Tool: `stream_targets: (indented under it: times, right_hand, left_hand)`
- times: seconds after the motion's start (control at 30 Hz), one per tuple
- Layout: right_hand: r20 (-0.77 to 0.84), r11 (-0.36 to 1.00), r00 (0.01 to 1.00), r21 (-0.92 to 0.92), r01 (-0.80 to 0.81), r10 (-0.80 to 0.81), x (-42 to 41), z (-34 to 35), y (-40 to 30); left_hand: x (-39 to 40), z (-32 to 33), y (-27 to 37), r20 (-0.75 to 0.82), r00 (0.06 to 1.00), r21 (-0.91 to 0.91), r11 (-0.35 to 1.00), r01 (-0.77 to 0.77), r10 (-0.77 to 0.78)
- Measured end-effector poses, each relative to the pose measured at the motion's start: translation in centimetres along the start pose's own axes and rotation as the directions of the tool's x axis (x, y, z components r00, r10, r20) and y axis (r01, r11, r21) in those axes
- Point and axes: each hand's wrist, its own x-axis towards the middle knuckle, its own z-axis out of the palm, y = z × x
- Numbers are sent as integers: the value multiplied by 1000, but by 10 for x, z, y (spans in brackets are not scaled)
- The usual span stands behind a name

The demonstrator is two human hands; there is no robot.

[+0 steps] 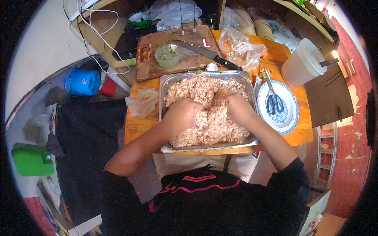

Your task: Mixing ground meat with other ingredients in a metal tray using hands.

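Note:
A rectangular stainless steel pan holds a broad heap of minced meat mixture, pinkish with pale bits and green flecks. Both of my hands are sunk in it. My left hand is curled into the mixture left of the pan's middle. Opposite it, my right hand grips into the heap on the right, knuckles up. Most of the fingers on both hands are buried. Between the hands runs a furrow in the meat.
Behind the pan, a large knife and a plastic tub with green remains lie on a wooden cutting board. Scissors rest on a blue-rimmed plate at right, near a plastic pitcher. Plastic bags flank the pan.

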Motion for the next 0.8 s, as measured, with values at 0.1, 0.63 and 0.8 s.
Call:
stream_targets:
  times: [0.1, 0.63, 0.8]
  right_hand:
    - [46, 996, 998, -87, -35, 39, -3, -29, -12]
    - [131, 992, 989, 120, 46, -61, 38, -3, 0]
    - [12, 984, 994, -142, 107, -106, 3, -16, -2]
  left_hand:
    - [-3, -19, -7, 79, 996, -99, 994, 41, -33]
    - [37, -10, -7, 348, 915, -199, 939, 282, -201]
    - [-11, -30, 13, 272, 933, 182, 965, 188, -233]
